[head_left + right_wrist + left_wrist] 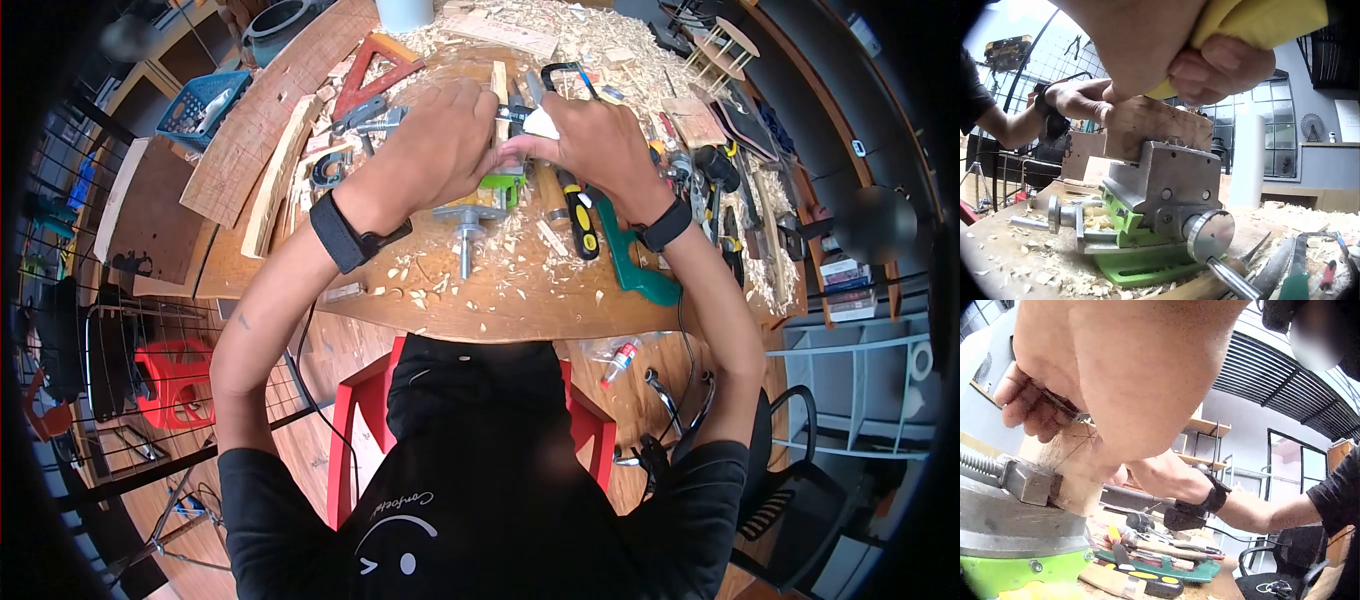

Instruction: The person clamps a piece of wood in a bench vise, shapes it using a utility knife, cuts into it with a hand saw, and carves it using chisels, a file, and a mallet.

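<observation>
A wood block [1075, 462] [1138, 128] stands clamped in a grey and green vise [997, 528] [1175, 175], with pencil lines on one face. Over the block, my left hand [430, 145] [1129, 369] has its fingers curled round a thin dark tool [514, 113], mostly hidden by the hand. On the other side, my right hand [605, 145] [1147, 44] grips a yellow item [1266, 22] whose full shape is hidden; a white part [541, 123] shows beside these fingers in the head view. Both thumbs meet close to the block.
Wood shavings [620, 50] cover much of the table [400, 310]. Right of the vise lie a yellow-black handled tool [582, 222] and a green-handled saw [640, 270]. Left are a long wood strip [278, 180], a red triangular frame [375, 72] and a blue basket [203, 108].
</observation>
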A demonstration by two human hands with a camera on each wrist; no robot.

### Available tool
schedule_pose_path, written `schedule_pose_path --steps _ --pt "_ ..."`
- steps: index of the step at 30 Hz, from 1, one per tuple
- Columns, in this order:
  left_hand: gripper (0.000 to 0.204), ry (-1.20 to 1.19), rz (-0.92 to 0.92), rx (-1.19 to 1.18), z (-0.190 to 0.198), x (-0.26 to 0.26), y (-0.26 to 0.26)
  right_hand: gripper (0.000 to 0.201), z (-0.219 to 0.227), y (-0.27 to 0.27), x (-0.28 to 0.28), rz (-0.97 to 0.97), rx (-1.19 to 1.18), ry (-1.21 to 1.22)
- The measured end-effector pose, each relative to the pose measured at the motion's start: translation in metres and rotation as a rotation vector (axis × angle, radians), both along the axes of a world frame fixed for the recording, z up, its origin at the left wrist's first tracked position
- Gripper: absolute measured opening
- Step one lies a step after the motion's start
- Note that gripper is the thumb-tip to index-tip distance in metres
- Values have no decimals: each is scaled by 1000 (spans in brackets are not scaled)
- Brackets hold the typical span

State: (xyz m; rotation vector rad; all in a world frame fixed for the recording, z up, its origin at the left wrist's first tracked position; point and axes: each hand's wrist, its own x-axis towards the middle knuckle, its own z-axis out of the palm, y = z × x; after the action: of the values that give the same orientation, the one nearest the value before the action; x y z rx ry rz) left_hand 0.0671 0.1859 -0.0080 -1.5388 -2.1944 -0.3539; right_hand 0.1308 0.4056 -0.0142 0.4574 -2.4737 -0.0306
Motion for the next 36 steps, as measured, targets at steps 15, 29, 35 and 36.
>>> schedule_pose_path --steps 15,29,35,36 --pt "44 -25 17 -49 4 -7 -2 73 6 -6 6 -47 -19 -77" --pt "44 77 32 -15 0 0 -1 71 6 -3 2 2 13 1" --pt "43 74 76 -37 -2 4 0 73 7 -4 5 -27 34 -52" --pt "43 74 74 -26 -3 5 -1 74 7 -5 6 -32 35 -55"
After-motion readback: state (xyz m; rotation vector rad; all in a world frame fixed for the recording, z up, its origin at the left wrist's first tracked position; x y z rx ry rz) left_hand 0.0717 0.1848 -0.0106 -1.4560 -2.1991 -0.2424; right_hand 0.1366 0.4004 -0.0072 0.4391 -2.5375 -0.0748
